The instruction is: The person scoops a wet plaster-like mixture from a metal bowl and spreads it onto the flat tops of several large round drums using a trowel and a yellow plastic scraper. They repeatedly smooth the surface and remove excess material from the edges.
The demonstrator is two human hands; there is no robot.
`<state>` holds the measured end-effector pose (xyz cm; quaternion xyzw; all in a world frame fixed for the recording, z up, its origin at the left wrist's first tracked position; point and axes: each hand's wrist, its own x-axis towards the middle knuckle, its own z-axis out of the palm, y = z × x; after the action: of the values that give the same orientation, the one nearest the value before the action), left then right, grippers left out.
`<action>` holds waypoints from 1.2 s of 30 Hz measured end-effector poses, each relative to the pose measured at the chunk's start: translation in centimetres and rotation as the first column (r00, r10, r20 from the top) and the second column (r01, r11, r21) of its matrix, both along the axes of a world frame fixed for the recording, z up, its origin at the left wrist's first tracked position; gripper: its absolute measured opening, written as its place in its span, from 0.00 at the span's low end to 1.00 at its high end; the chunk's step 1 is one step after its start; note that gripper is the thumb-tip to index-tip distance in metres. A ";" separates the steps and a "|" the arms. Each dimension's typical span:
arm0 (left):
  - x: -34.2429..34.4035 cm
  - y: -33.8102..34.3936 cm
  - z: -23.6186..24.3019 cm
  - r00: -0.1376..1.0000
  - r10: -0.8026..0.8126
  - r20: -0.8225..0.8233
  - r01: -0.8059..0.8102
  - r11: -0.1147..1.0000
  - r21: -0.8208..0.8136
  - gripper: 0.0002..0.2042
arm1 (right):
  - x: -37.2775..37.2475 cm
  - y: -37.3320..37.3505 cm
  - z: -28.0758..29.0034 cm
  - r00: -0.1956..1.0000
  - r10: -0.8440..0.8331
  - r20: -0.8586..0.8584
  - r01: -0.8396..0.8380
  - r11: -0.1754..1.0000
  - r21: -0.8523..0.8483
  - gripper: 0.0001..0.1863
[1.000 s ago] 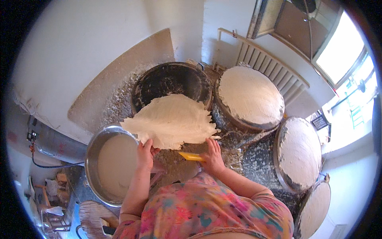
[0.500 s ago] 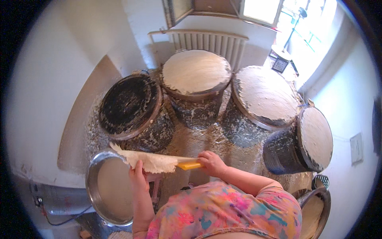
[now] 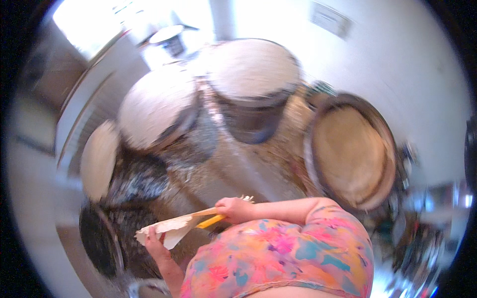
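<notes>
My right hand is closed around a tan stick-like handle and a yellow handle, side by side in front of my body. From there a pale flat piece, ragged along its edge, reaches to the left and slightly down. My left hand grips its far end, with fingers against its upper side. A small pale ragged bit sticks out beyond my right fist. Motion blurs the picture, and how the handles join the flat piece cannot be made out.
Large dark drums surround me, several topped with a pale paste: one ahead, one left of it, another farther left. A dark-topped drum stands lower left. At right is a wide round tub containing tan material.
The view has swung right, so the drums have shifted left and the tub has come into fuller view. Both hands keep hold; the pale piece now tilts down to the left.
</notes>
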<state>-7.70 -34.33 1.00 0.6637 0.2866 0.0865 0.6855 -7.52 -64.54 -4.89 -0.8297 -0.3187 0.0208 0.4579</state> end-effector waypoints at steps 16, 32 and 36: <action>5.2 -54.3 9.1 -0.122 -0.930 0.347 0.853 0.081 0.516 0.12 | -18.5 -35.1 8.7 0.173 -0.474 -0.863 0.741 -0.514 0.431 0.14; 3.1 -26.7 -8.8 0.331 -0.773 -0.541 0.910 0.413 -0.033 0.14 | -31.2 -49.1 -10.0 -0.805 -0.479 -0.349 0.593 -0.632 -0.499 0.14; 0.7 -23.6 -7.9 0.332 -0.739 -0.586 0.906 0.423 -0.021 0.17 | -22.4 -46.8 -8.9 -0.683 -0.653 -0.328 0.722 -0.535 -0.439 0.16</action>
<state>-7.05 -57.90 -6.90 0.8091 0.0570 -0.4139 0.4132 -29.92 -111.34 -13.83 -0.5706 0.7260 -0.1801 0.3388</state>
